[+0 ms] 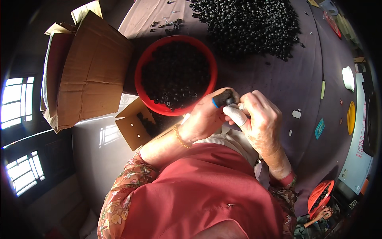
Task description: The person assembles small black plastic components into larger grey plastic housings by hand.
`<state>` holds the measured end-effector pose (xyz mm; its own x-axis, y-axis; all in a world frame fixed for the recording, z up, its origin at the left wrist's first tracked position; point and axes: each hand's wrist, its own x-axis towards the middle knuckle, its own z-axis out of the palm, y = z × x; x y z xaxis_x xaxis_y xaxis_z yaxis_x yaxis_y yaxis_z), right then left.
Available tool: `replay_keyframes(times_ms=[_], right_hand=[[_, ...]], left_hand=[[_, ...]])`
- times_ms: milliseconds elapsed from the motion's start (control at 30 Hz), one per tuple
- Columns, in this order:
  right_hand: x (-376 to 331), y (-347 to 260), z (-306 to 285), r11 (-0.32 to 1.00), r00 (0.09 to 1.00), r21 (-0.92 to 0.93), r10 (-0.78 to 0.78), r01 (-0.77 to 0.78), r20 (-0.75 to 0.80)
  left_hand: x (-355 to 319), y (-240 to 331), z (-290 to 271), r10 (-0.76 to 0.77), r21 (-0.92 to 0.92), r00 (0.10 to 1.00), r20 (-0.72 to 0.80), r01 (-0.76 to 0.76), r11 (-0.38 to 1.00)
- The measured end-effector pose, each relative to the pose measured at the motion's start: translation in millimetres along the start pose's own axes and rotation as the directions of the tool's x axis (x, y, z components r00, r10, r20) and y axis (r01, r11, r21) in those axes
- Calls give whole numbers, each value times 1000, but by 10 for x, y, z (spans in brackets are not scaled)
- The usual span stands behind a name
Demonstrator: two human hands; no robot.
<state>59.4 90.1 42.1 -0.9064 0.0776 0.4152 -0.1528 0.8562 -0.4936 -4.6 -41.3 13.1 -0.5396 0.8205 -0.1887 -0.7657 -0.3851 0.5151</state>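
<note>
From the head view, the person's two hands meet in front of the red apron, fingertips crowded together. The left hand is mostly closed, a dark sleeve with a blue edge on one digit, pinching a small black piece that sits right where the hands come together. The right hand is curled in tightly beside it, a white wrap on its thumb; its fingertips come right up to the piece, but I can't tell whether they grip it or something else.

Just beyond the left hand is a red bowl full of black pieces, with a big loose heap farther off on the cloth. An open carton stands to the left.

As for writing, the pale panel at far right carries red print, tiny and bent by the lens. A turquoise packet bears a pale mark that I can't make out.
</note>
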Motion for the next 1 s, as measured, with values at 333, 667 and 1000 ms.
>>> replay_keyframes(times_ms=[333, 667, 1000], right_hand=[[167, 803, 254, 896, 896, -33, 441, -443, -56], [599, 1280, 709, 782, 790, -150, 613, -605, 6], [638, 1385, 805, 776, 777, 25, 629, -630, 38]], left_hand=[[-56, 679, -701, 768, 949, 570, 293, -73, -308], [-94, 518, -800, 761, 946, 568, 315, -122, -300], [66, 128, -457, 714, 954, 665, 220, -299, -15]])
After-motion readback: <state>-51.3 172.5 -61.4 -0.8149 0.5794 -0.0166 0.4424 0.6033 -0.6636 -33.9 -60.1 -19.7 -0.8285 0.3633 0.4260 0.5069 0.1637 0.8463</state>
